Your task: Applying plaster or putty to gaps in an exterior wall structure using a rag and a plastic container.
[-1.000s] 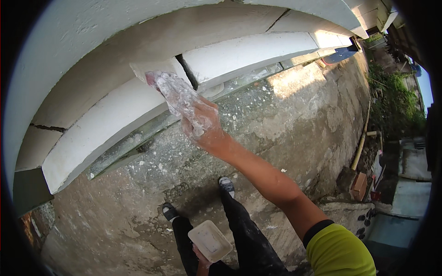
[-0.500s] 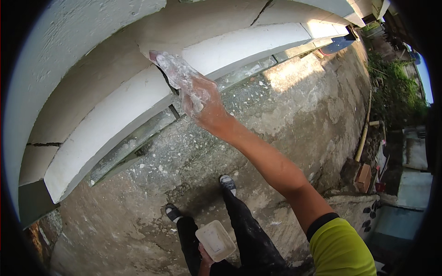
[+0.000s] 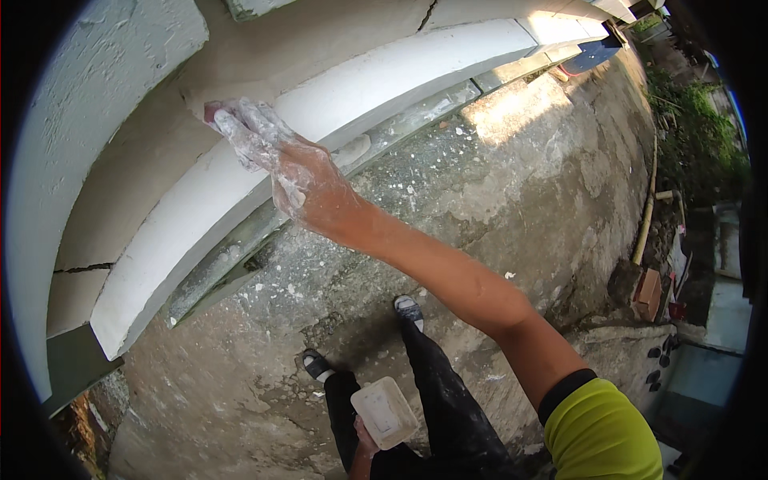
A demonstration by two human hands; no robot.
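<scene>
Right hand point(image 3: 278, 160) stretches across white ledge point(image 3: 400, 76), arm point(image 3: 448, 276) extended | grip bunched, can't tell what's inside | left hand point(image 3: 365, 439) clutches tray point(image 3: 386, 414)

An outdoor yard point(image 3: 560, 184), it seems, beside a long white ledge point(image 3: 416, 68): sunlight point(image 3: 516, 108) falls on rough, white-spattered concrete ground point(image 3: 480, 208), with green plants point(image 3: 696, 128), a thin pole point(image 3: 646, 204) and a reddish block point(image 3: 648, 296) along the far side.
</scene>
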